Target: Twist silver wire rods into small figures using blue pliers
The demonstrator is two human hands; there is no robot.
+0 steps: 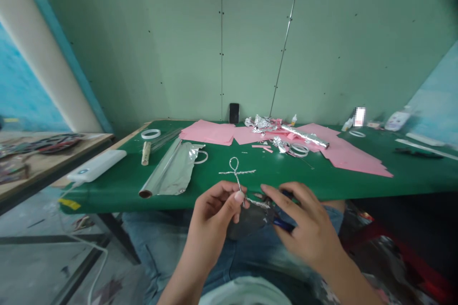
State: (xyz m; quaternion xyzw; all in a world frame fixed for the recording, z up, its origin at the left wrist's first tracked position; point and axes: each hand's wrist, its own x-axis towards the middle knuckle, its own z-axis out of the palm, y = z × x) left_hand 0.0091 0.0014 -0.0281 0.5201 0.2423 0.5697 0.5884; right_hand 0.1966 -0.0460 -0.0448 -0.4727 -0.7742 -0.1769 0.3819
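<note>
Over the person's lap, the left hand [211,221] pinches a twisted foil-wire figure [236,178] between thumb and fingers, its loop and crossbar standing up above the hand. The right hand [304,231], fingers curved and spread, sits by the figure's trailing strand, above a grey lump [248,221] and beside a blue object [282,224]; whether it grips anything is hard to tell. Beyond lie the green desk [307,183], a foil roll [168,171] and pink paper [207,132].

Bare hands [211,221], faded blue denim jeans [246,257], pale rounded shirt front [245,293]
</note>
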